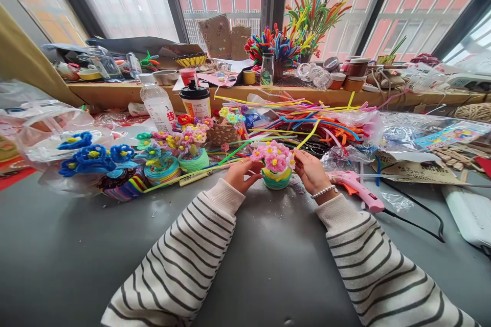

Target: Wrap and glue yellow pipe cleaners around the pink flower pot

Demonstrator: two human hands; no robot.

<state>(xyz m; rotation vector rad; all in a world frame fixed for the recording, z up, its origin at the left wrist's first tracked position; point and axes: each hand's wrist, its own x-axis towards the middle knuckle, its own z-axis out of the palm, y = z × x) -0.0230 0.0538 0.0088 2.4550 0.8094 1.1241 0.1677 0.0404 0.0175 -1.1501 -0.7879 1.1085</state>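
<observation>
— Middle of the tabletop?
— Small flower pot, held between left hand and right hand.
— Just right of that?
— Glue gun, lying flat; power strip by the right edge.
— Left?
— Row of finished pots, before a bottle and a cup.
— Behind?
— Heap of pipe cleaners, then the windowsill along the far edge, with jars on it.

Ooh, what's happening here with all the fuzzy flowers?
A person in striped sleeves holds a small pot of pink fuzzy-wire flowers between the left hand and right hand, on the grey table. Finished blue fuzzy-wire flower pots stand to its left, a pink glue gun lies on its right, and loose colourful fuzzy wires are piled behind.
</observation>
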